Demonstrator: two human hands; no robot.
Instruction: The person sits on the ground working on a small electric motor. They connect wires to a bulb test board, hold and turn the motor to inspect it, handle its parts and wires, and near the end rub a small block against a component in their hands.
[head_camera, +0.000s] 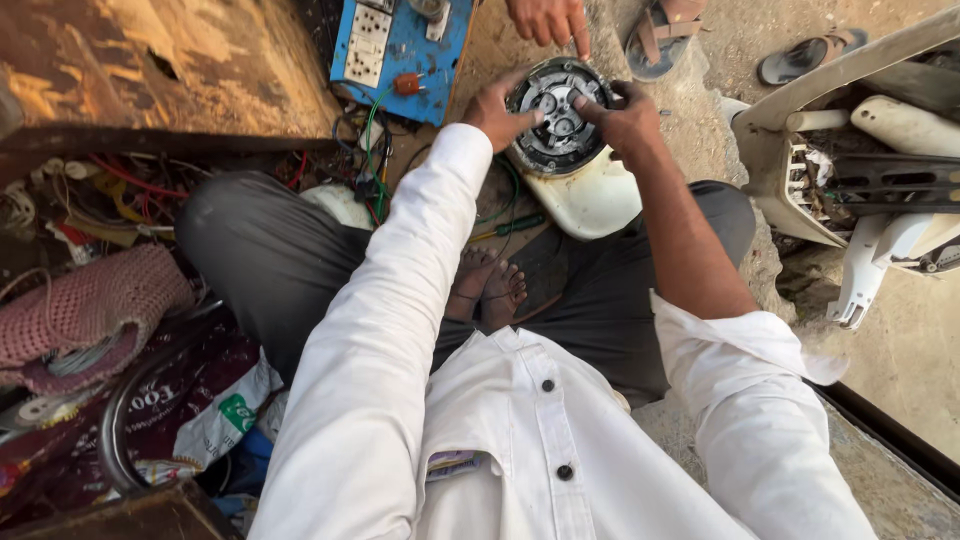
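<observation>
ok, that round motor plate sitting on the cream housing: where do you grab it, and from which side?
By the outer rim, from above, on two opposite sides. The motor plate lies face up on the cream housing, so its edge is exposed while the centre is full of small parts. The left hand and right hand already flank it that way; another person's hand hangs above its far edge.

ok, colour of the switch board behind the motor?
Blue, with white sockets, in the head view: board behind the motor.
</observation>
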